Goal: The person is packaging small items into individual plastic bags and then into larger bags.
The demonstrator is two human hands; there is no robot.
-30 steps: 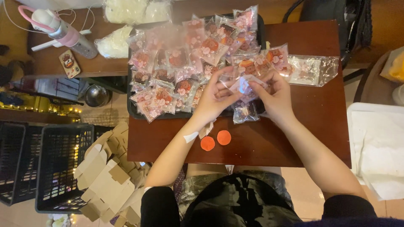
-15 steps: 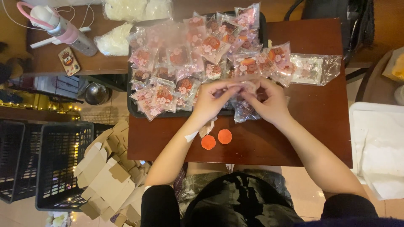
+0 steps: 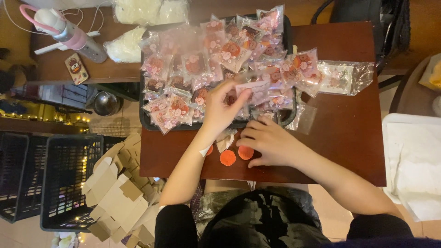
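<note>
Orange discs [image 3: 236, 155], two of them, lie near edge of the brown table [image 3: 349, 151], w/ right hand [image 3: 271, 143] fingertips curled onto the right-hand one. Left hand [image 3: 223, 106] is over the black tray [image 3: 146, 120], pinching a clear packet [image 3: 257, 87] btwn thumb & fingers. Best approach, I'd say: lift one disc only, keep that packet level & clear of the piled pink sachets [image 3: 183, 69].

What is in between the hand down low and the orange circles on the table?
Nothing. The right hand already lies on the table with its fingertips touching one orange disc; a second orange disc sits just beside it, uncovered. The left hand is up over the black tray of small bags.
</note>
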